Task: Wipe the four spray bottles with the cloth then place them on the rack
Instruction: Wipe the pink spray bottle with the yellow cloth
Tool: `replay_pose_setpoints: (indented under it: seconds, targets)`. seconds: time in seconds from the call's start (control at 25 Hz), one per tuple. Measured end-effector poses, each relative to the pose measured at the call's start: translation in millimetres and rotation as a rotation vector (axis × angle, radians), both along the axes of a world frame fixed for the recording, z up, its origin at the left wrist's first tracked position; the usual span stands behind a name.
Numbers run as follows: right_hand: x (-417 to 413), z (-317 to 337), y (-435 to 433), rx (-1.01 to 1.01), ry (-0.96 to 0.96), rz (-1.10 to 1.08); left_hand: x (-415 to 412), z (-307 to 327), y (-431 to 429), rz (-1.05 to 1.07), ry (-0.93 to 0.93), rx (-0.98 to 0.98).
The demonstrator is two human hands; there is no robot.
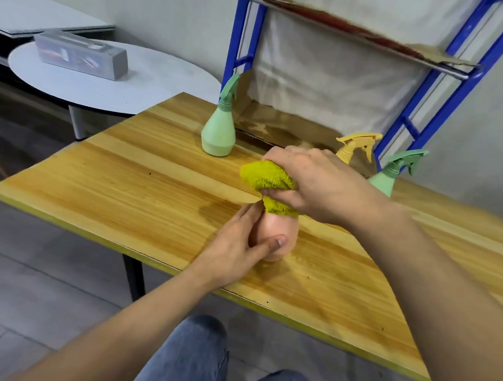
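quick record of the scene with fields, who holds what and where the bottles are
left hand: holds pink bottle low, upright on table
right hand: grips cloth over pink bottle's top
waiting: left green bottle, yellow bottle, right green bottle, upright, untouched
rack: behind table

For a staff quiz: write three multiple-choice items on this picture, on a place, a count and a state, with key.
1. The grey box lies: A on the round white table; B in a drawer; C on a chair.
2. Green spray bottles on the wooden table: A one; B two; C three.
3. The right hand is: A open, idle; B gripping the cloth; C shut, empty.
1 A, it rests on that tabletop; 2 B, one far left, one right; 3 B, it clutches the cloth.
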State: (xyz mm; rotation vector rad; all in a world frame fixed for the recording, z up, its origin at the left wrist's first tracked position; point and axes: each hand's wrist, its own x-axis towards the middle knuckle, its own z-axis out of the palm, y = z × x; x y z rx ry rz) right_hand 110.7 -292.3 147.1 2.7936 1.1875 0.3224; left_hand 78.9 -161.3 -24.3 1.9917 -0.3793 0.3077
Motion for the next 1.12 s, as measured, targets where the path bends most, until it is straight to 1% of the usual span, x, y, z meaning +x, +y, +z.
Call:
replay_pose_setpoints:
  seconds: [0.08,0.16,0.2,0.28,0.32,0.36,0.4,0.44,0.48,0.56,0.6,0.64,0.68,0.76,0.8,0.88,0.92,0.96,1.0,1.12]
  targets:
    - [-2,1,-3,0.036,-0.038,-0.003,-1,0,1,-0.010,0.011,-0.006]
    - [-3,4,-8,0.121,0.012,-0.052,-2,1,1,-0.026,0.012,-0.018]
    - [-3,3,-9,0.200,0.061,-0.068,-2,1,1,-0.026,0.011,-0.018]
    - [-5,-1,-12,0.434,0.138,-0.080,-2,-1,2,-0.019,0.019,-0.008]
    - [-6,0,-15,0.584,0.132,-0.086,-2,-1,2,-0.019,0.029,-0.010]
    - [-6,4,-20,0.720,0.093,-0.097,-1,-1,2,-0.022,0.036,-0.016]
    - [-7,8,-28,0.790,0.033,-0.117,0,-2,2,-0.025,0.036,-0.021]
    - [-8,14,-36,0.780,-0.017,-0.135,0,-3,2,-0.025,0.034,-0.023]
    - [-11,16,-43,0.696,-0.013,-0.146,0,-4,3,-0.023,0.036,-0.026]
    - [-18,11,-52,0.440,0.075,-0.177,-1,-4,3,-0.027,0.049,-0.028]
    - [-18,3,-54,0.375,0.100,-0.172,-1,-4,2,-0.028,0.046,-0.027]
    - [-17,-6,-55,0.383,0.096,-0.153,0,-4,2,-0.027,0.038,-0.027]
    - [-14,-12,-54,0.443,0.083,-0.127,0,-4,2,-0.024,0.027,-0.029]
    - [-8,-20,-51,0.646,0.104,-0.104,0,-5,2,-0.018,0.016,-0.028]
    - [-6,-23,-52,0.782,0.142,-0.111,0,-5,2,-0.013,0.016,-0.024]
    - [-5,-30,-54,1.161,0.193,-0.148,-2,-3,2,-0.007,0.019,-0.014]
    - [-6,-33,-57,1.335,0.170,-0.173,-2,-2,2,-0.011,0.021,-0.012]
    - [-8,-38,-61,1.437,0.143,-0.179,-1,-2,2,-0.014,0.020,-0.013]
    - [-13,-45,-64,1.471,0.139,-0.167,-1,-3,1,-0.012,0.020,-0.018]
    - [-27,-64,-63,1.394,0.234,-0.085,0,-5,1,-0.004,0.028,-0.018]
